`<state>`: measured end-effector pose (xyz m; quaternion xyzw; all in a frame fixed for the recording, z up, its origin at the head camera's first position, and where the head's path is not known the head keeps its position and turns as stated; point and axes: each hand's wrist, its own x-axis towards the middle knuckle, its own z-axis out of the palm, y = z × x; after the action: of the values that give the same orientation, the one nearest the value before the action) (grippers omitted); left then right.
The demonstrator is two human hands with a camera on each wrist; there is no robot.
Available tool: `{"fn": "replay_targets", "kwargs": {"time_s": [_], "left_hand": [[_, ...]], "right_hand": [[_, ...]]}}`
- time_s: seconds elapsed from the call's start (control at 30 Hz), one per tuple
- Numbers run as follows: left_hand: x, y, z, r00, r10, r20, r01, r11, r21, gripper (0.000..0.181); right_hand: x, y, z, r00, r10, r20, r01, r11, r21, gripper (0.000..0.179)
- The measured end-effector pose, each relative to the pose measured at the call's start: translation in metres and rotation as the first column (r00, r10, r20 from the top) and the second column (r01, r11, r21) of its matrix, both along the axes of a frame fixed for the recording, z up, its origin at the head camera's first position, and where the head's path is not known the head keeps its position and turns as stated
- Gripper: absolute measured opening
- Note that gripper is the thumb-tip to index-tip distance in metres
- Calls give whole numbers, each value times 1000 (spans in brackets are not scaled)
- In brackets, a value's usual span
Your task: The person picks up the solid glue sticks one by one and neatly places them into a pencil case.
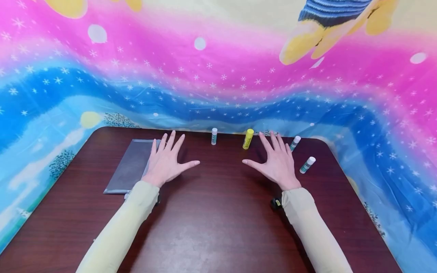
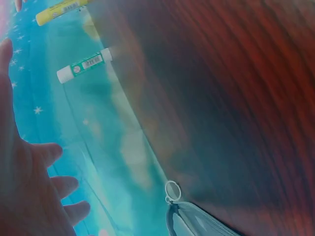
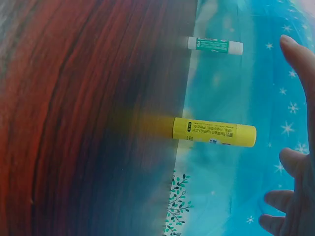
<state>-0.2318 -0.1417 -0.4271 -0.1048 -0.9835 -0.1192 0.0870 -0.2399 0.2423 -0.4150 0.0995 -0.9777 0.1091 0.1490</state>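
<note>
Between the wide-spread hands (image 1: pixel 164 161) (image 1: pixel 277 163), a yellow tube (image 1: pixel 248 139) stands upright, its long axis vertical.

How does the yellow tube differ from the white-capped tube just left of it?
The yellow tube is yellow right up through its cap; the white-capped tube wears a green label. The yellow tube is also taller and thicker than the white-capped tube. Both stand upright near the far edge of the table.
</note>
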Motion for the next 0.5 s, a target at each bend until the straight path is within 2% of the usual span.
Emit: {"fn": "replay_targets", "kwargs": {"time_s": [0.27, 0.5], "left_hand": [[5, 1, 5, 1000, 0, 21, -1, 1000, 4, 116], [8, -2, 6, 999, 2, 38, -3, 1000, 24, 114]], "right_hand": [[6, 2, 2, 1000, 23, 10, -22, 998, -57, 107], [10, 3, 3, 999, 44, -16, -46, 993, -108, 98]]}}
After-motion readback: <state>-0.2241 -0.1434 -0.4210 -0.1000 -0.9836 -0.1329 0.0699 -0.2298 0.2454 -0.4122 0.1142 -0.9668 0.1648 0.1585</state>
